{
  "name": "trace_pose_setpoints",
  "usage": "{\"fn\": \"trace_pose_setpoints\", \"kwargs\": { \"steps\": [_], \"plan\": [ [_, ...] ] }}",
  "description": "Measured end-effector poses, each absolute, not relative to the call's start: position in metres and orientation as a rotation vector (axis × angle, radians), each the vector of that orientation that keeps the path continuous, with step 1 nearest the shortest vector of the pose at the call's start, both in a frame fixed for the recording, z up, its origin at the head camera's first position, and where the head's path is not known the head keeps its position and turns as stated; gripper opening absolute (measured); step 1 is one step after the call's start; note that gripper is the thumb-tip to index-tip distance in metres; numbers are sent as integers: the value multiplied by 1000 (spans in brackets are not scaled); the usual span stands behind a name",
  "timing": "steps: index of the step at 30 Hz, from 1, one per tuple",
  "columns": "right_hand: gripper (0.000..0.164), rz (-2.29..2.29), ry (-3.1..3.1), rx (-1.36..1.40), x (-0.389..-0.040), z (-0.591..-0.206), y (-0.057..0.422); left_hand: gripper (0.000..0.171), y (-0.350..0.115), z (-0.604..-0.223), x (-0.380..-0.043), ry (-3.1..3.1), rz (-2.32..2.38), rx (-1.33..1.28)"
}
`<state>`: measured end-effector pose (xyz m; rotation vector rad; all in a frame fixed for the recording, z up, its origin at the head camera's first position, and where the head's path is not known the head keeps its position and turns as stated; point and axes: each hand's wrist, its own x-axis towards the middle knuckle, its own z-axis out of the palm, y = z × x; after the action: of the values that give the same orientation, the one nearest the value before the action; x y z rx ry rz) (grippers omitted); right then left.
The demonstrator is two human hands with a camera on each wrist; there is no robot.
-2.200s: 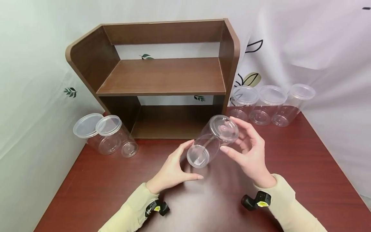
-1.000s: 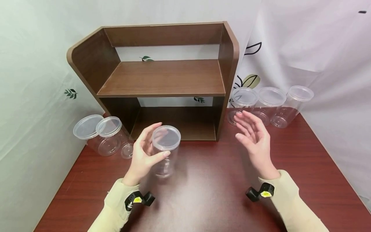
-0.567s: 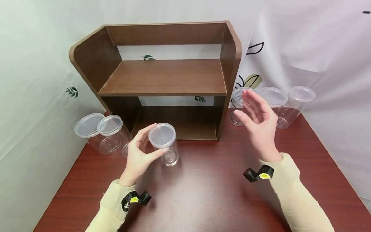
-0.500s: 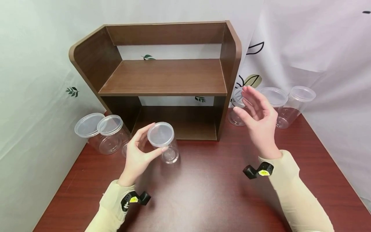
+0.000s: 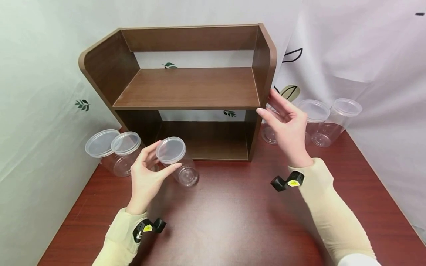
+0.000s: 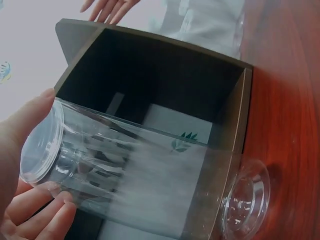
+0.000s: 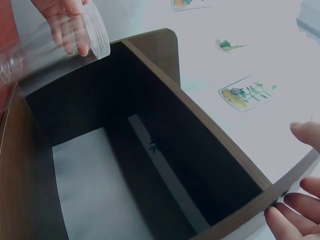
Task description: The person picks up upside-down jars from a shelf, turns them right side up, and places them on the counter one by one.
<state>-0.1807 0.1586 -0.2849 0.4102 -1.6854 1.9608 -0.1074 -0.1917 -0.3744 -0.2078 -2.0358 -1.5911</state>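
Note:
My left hand [image 5: 146,175] grips a clear plastic jar [image 5: 184,173] just below its frosted lid [image 5: 171,149]. The jar leans, its base near the tabletop in front of the shelf. Thumb and fingers wrap the lid end in the left wrist view, where the jar's clear body [image 6: 150,170] stretches rightward. My right hand [image 5: 289,129] is at the brown shelf unit's right side panel [image 5: 266,66], thumb and fingers apart and holding nothing. Its thumb overlaps the panel's front edge in the head view. In the right wrist view its fingertips [image 7: 280,222] are right at the panel's edge.
Two lidded jars [image 5: 126,142] stand left of the shelf unit [image 5: 186,88]. Right of it are two more lidded jars [image 5: 313,111], plus one [image 5: 269,135] mostly hidden behind my right hand. The red-brown table [image 5: 226,221] meets white printed cloth walls [image 5: 366,48].
The jar went from between both hands to my left hand alone, turned lid-up, and moved left. My right hand let go, moved up over the right jars, then left to the shelf's side panel.

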Motion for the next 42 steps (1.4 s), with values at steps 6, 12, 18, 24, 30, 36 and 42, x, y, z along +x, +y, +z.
{"fn": "trace_pose_setpoints", "kwargs": {
  "steps": [6, 12, 18, 24, 30, 36, 42],
  "plan": [
    [47, 1917, -1647, 319, -185, -288, 149, 83, -199, -370, -108, -2025, -1497, -174],
    [42, 1883, -1549, 273, -192, -291, 140, 85, -203, -370, -110, -2045, -1470, -127],
    [37, 1802, -1543, 246, -195, -289, 140, 81, -205, -371, -111, -2072, -1455, -89],
    [36, 1771, -1561, 243, -196, -287, 140, 81, -207, -372, -114, -2137, -1431, -51],
    [36, 1771, -1569, 251, -196, -288, 140, 84, -208, -374, -116, -2172, -1408, -13],
    [36, 1767, -1563, 263, -197, -289, 140, 89, -208, -373, -115, -2155, -1431, -22],
    [36, 1770, -1562, 266, -198, -291, 140, 90, -187, -349, -97, -2098, -1309, -115]
  ]
}}
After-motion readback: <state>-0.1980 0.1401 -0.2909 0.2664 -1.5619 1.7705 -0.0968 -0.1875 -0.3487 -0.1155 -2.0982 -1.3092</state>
